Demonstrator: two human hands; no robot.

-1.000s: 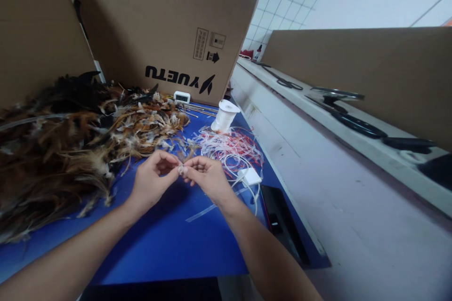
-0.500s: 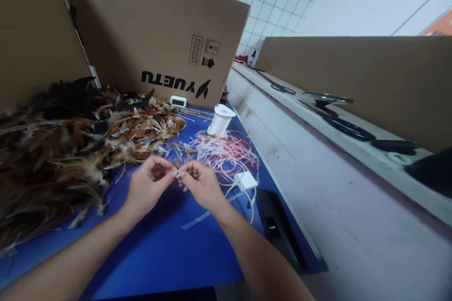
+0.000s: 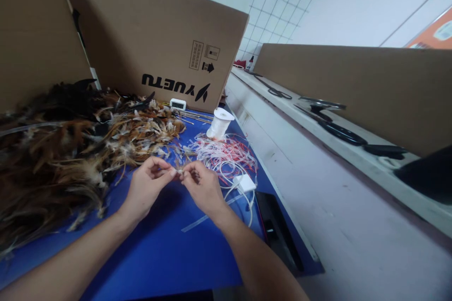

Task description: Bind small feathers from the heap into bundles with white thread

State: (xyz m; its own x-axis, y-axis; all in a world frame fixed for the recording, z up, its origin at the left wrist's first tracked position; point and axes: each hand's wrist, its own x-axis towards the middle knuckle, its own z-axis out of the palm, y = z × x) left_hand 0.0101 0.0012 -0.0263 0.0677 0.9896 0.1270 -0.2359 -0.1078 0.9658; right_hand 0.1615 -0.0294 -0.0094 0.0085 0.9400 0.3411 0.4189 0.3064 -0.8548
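My left hand (image 3: 146, 188) and my right hand (image 3: 204, 187) meet over the blue tabletop (image 3: 158, 249), fingertips pinched close together. Between them is a small pale, fluffy feather (image 3: 179, 170), its brownish tip pointing away from me. Both hands grip its base; the fingers partly cover it, so its full shape is hidden. To the left spreads a big pile of brown, black and cream feathers (image 3: 81, 150). Just beyond my right hand lies a tangle of red and white strips (image 3: 226, 153), with a white spool (image 3: 219, 124) standing at its far side.
A white adapter with a cable (image 3: 244, 183) and a dark flat device (image 3: 277, 230) lie to the right. Behind stand a cardboard box (image 3: 158, 33) and a small white digital display (image 3: 177, 104). Scissors (image 3: 278, 93) rest on the ledge (image 3: 268, 82) along the right.
The fingertips of my two hands have drawn slightly apart, the right one shifting a little. The camera view has tilted slightly; the objects on the table stay in place.
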